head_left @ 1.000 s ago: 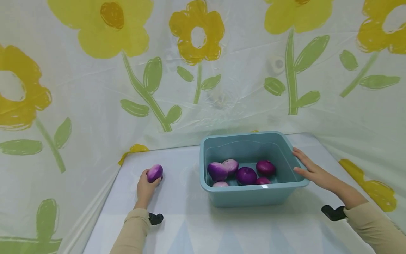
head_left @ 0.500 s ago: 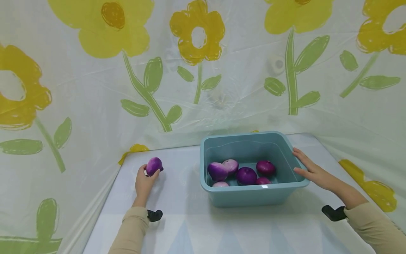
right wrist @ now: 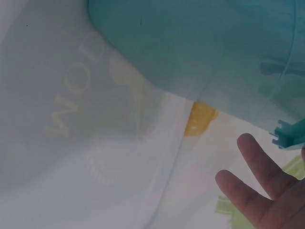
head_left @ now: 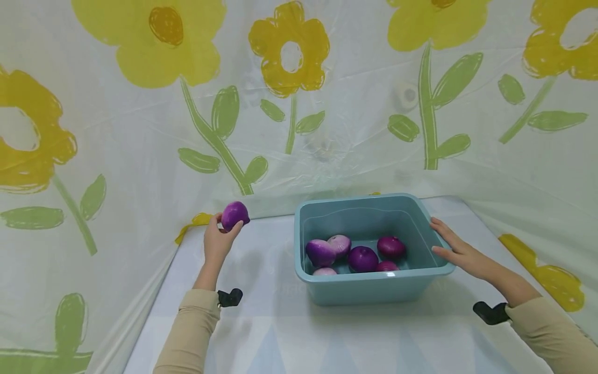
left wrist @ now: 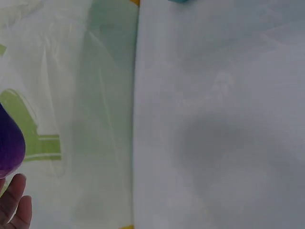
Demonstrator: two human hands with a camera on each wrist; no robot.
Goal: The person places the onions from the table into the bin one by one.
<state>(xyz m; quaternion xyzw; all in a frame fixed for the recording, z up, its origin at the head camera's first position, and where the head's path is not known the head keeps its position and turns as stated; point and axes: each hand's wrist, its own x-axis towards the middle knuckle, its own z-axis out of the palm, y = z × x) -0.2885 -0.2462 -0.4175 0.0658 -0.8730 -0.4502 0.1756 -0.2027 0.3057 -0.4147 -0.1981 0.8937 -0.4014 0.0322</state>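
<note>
My left hand [head_left: 220, 243] pinches a purple onion [head_left: 235, 215] between thumb and fingers, raised over the back left of the table. In the left wrist view the onion [left wrist: 10, 143] shows at the left edge, with fingertips [left wrist: 15, 191] just below it. A blue-green plastic tub [head_left: 369, 289] stands right of centre, with several onions [head_left: 363, 258] inside, some deep purple, some paler. My right hand [head_left: 462, 253] rests with straight, spread fingers on the tub's right rim. In the right wrist view, the hand [right wrist: 271, 195] is beside the tub's outer wall [right wrist: 190, 47].
The white table [head_left: 261, 291] ends at a back edge against a hanging flowered cloth [head_left: 327, 124]. More of that cloth drapes down at the left and right sides of the table.
My left hand has lifted the onion off the table, upward and slightly right in the head view. The right hand and the tub have stayed in place.
</note>
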